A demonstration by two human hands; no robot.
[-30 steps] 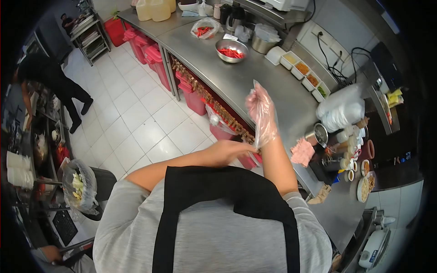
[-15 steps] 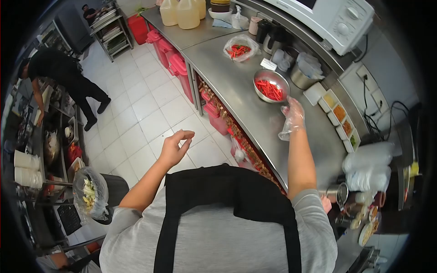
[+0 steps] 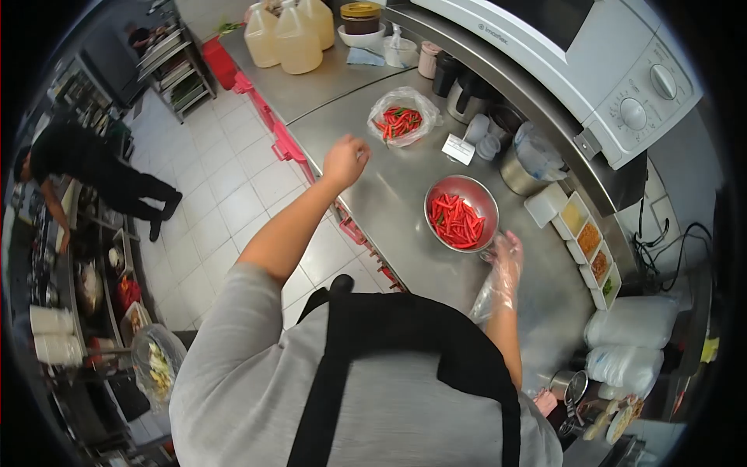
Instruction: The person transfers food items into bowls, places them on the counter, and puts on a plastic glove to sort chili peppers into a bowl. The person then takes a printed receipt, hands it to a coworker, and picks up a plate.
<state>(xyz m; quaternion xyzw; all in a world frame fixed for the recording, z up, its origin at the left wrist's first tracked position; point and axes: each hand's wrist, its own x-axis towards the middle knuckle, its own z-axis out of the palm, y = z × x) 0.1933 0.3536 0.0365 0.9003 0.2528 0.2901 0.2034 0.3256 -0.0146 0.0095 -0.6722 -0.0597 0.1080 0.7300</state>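
Chillies, red and cut, are filling the steel bowl [image 3: 461, 212] that is sitting on the steel surface [image 3: 389, 198]. Touching the bowl's near rim is the right hand [image 3: 506, 257], gloved in clear plastic, fingers loosely spread and gripping nothing. Left of the bowl, the bare left hand [image 3: 345, 159] is hovering over the surface, fingers curled narrow, holding nothing visible. Beyond the bowl, a clear bag [image 3: 401, 117] is holding red and green chillies. Right of the bowl, 4 small white tubs [image 3: 590, 249] are carrying chopped condiments.
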